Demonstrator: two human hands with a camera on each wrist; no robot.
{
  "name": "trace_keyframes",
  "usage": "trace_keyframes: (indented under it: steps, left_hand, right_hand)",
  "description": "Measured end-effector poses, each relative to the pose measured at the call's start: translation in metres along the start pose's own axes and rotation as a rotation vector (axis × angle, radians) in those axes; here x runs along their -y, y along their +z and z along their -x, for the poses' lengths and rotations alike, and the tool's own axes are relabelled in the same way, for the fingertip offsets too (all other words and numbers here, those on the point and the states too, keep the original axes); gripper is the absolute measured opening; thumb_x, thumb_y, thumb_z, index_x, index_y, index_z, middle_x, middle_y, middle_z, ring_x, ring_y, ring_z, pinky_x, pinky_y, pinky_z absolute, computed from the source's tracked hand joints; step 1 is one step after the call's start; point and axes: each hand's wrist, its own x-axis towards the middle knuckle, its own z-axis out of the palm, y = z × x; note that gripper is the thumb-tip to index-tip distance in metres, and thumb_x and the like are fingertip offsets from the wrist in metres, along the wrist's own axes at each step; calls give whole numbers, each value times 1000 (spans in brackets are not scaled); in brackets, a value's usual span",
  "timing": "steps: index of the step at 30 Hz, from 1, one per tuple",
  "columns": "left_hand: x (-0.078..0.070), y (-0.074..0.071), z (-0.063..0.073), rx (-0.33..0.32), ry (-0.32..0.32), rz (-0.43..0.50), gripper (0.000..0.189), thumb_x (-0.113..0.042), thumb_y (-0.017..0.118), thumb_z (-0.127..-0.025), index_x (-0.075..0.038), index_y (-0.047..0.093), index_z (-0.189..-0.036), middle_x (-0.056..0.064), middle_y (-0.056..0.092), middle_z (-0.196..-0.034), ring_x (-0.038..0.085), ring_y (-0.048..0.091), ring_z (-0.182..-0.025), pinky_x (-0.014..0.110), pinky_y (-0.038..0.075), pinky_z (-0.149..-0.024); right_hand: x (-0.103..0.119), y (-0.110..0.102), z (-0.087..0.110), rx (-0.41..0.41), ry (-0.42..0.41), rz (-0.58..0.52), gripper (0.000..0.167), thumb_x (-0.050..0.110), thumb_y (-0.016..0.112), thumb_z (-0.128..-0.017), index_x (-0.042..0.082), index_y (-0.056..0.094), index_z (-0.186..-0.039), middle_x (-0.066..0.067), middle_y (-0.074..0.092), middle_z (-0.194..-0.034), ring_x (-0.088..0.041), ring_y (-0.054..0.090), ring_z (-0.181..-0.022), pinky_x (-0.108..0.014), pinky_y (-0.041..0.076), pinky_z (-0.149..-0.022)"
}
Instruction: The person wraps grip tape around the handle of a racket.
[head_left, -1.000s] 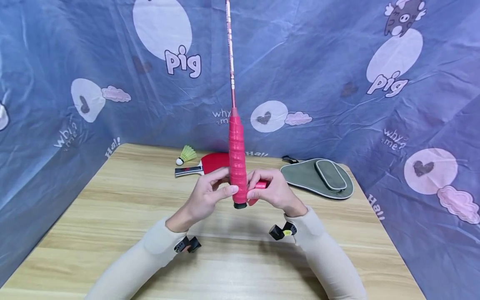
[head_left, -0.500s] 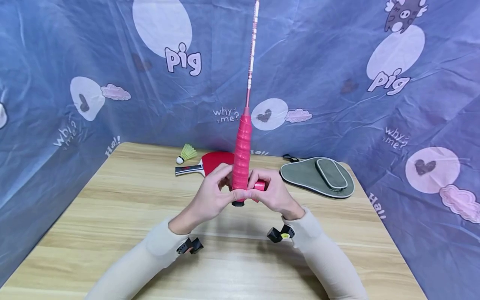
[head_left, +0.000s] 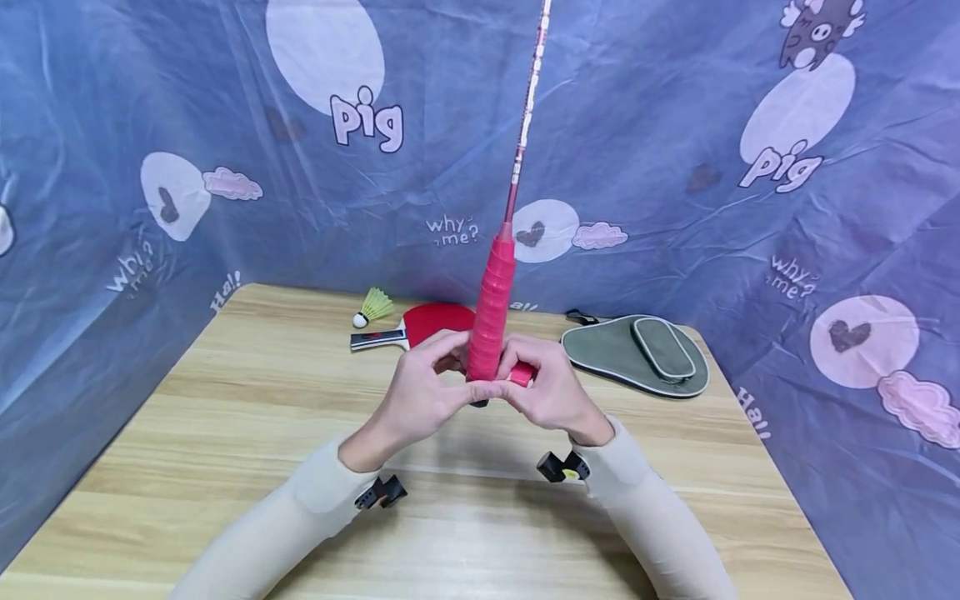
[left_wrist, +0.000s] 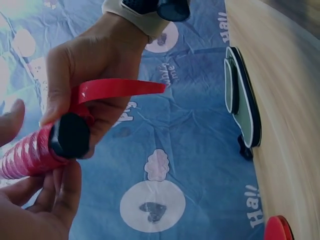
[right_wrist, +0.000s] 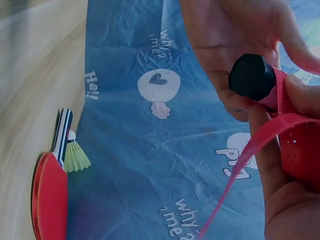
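Note:
A badminton racket stands nearly upright in the head view, its pink-red wrapped handle (head_left: 491, 308) lowest and its shaft (head_left: 527, 117) leaning right. My left hand (head_left: 420, 387) grips the handle near its base, fingers behind and thumb in front. Close by on the right, my right hand (head_left: 551, 383) pinches red grip tape (head_left: 521, 374) against the handle, and the two thumb tips meet. The left wrist view shows the black butt cap (left_wrist: 71, 136) and a loose end of tape (left_wrist: 122, 88) sticking out. A thin strip (right_wrist: 245, 155) hangs down in the right wrist view.
A red table tennis bat (head_left: 438, 321) lies behind the hands on the wooden table (head_left: 225, 433), beside a yellow-green shuttlecock (head_left: 373, 307). To the right lies a green bat case (head_left: 637, 354). Blue patterned cloth (head_left: 660, 108) surrounds the table's back and sides.
The racket's shaft has swung from leaning slightly left to leaning right. My thumbs, apart a second ago, have come together at the handle's base. The things on the table are unmoved.

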Motion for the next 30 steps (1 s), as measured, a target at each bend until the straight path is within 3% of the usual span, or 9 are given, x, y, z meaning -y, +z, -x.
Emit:
trace_keyframes:
  steps: [4, 8, 13, 20, 27, 30]
  left_hand:
    - [-2, -2, 0, -45, 1, -12, 51, -19, 91, -74, -11, 73, -120, 4, 70, -105, 15, 70, -88, 28, 63, -83]
    - [-4, -4, 2, -57, 9, 2, 51, -17, 91, -75, -9, 73, -122, 6, 71, -104, 15, 72, -89, 27, 63, -81]
    - [-4, -6, 3, -45, 32, 15, 41, -11, 88, -78, -5, 74, -116, 9, 74, -100, 15, 71, -87, 28, 63, -81]
    - [-3, -11, 3, 45, 28, 57, 28, -6, 79, -87, -4, 73, -114, 11, 71, -101, 15, 69, -91, 28, 61, -83]
    - [0, -12, 3, 127, 65, 119, 29, -3, 72, -90, -1, 70, -119, 14, 70, -106, 17, 67, -95, 29, 57, -89]
    - [0, -12, 3, 156, 70, 152, 32, -3, 69, -92, 0, 68, -123, 15, 69, -111, 18, 66, -98, 30, 56, -92]
  right_hand:
    - [-1, 1, 0, -14, -24, 67, 27, 1, 87, -74, 14, 63, -71, -7, 71, -89, -12, 63, -80, -22, 49, -62]
    - [-3, -1, 0, 5, -7, 23, 28, -2, 90, -69, 12, 66, -74, -11, 72, -95, -14, 66, -90, -22, 53, -71]
    - [-1, -5, 0, 63, 7, -43, 26, -4, 88, -71, 11, 67, -78, -12, 71, -97, -14, 68, -96, -23, 57, -77]
    - [0, -10, 1, 132, 96, -208, 21, -13, 78, -77, 4, 68, -81, -11, 71, -101, -14, 66, -96, -22, 54, -59]
    - [-2, -11, 4, 155, 167, -295, 20, -10, 75, -82, 7, 64, -77, -3, 69, -103, -11, 61, -83, -23, 39, -39]
    - [-3, -9, 5, 162, 181, -322, 21, -8, 73, -83, 8, 62, -77, -3, 68, -102, -9, 59, -73, -24, 36, -37]
